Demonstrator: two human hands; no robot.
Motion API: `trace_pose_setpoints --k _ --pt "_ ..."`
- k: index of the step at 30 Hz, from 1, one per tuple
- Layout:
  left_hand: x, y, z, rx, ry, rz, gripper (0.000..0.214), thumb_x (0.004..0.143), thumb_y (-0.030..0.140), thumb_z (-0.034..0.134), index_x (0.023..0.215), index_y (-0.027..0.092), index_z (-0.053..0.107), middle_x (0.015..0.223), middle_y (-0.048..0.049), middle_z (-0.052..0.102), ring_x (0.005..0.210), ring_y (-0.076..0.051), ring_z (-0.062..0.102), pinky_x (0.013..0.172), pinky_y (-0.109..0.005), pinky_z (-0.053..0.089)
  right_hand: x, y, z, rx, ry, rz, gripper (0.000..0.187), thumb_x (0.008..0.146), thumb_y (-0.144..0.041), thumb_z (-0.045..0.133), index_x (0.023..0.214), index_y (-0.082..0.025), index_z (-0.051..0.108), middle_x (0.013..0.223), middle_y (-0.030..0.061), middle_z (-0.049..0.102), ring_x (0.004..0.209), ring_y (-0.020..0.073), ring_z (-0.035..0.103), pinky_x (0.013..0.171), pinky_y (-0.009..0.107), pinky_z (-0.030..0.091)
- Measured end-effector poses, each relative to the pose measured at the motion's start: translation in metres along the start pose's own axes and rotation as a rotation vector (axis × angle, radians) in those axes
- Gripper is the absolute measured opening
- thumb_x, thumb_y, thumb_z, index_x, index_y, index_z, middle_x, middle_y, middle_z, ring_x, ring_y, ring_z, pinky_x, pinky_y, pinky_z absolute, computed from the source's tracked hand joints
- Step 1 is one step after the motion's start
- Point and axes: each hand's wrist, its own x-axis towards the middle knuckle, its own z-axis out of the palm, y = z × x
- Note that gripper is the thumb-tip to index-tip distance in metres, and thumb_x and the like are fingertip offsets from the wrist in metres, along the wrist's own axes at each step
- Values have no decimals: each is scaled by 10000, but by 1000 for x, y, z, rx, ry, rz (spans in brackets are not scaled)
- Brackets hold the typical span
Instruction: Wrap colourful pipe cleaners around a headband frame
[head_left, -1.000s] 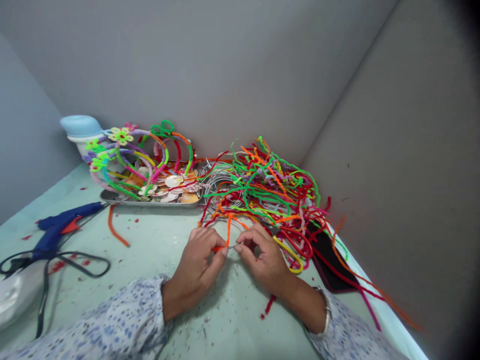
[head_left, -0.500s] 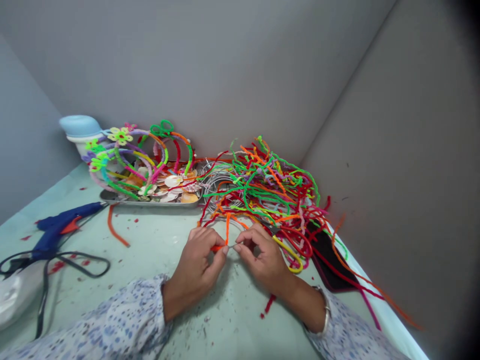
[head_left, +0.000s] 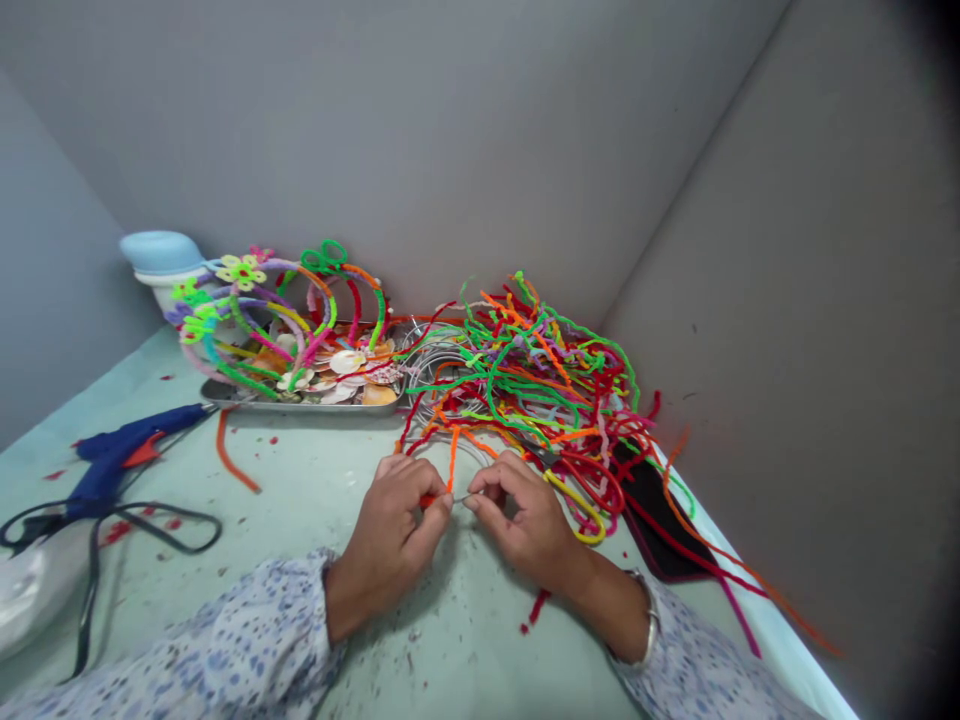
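Right hand (head_left: pixel 529 530) has come slightly closer to left hand (head_left: pixel 394 530). Left hand pinches the orange pipe cleaner (head_left: pixel 452 462); right hand pinches the thin wire (head_left: pixel 466 497) narrowly, at 6 o'clock on the tabletop (head_left: pixel 315 470). Pipe-cleaner heap (head_left: pixel 540 385) lies at 12 o'clock, shell tray (head_left: pixel 300 405) at 11 o'clock, glue gun (head_left: pixel 112 470) at 9 o'clock.

A tray (head_left: pixel 300 408) sat at the back of the counter (head_left: pixel 300 470), holding shells (head_left: pixel 349 362) with headbands (head_left: pixel 247 300) piled on them. A tub (head_left: pixel 161 255) stood behind the tray's left end, and a glue gun (head_left: pixel 112 465) lay in front of that end. Right of the tray, a heap of pipe cleaners (head_left: pixel 540 385) lay over wire rings (head_left: pixel 435 365) and partly over a phone (head_left: pixel 660 510). The left hand (head_left: pixel 390 535) and right hand (head_left: pixel 532 530) were in front of the heap.
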Motion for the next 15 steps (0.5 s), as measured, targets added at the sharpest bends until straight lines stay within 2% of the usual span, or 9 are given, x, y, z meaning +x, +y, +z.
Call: trace_pose_setpoints --k 4,7,11,15 --pt "-1 1 1 38 4 26 160 899 200 446 747 176 492 714 -7 517 734 -174 470 757 -352 358 1 1 0 7 30 30 22 865 -207 580 880 -193 586 782 2 501 695 136 519 640 256 431" --pt "-2 0 2 60 54 50 36 876 192 495 860 170 519 810 -34 549 808 -193 486 776 -358 376 1 1 0 14 48 54 37 873 -219 574 894 -192 588 788 4 503 701 138 522 644 258 432" --pt "-2 0 4 59 126 59 84 843 156 538 921 170 510 880 -48 554 864 -202 495 783 -350 395 1 1 1 23 59 76 49 880 -235 569 900 -193 586 796 5 500 711 140 528 655 262 436" --pt "-2 0 3 48 126 118 112 841 112 539 924 188 538 876 -34 573 870 -197 512 810 -361 388 0 3 2 31 59 93 53 883 -241 560 899 -197 586 800 5 500 714 141 530 662 265 438"
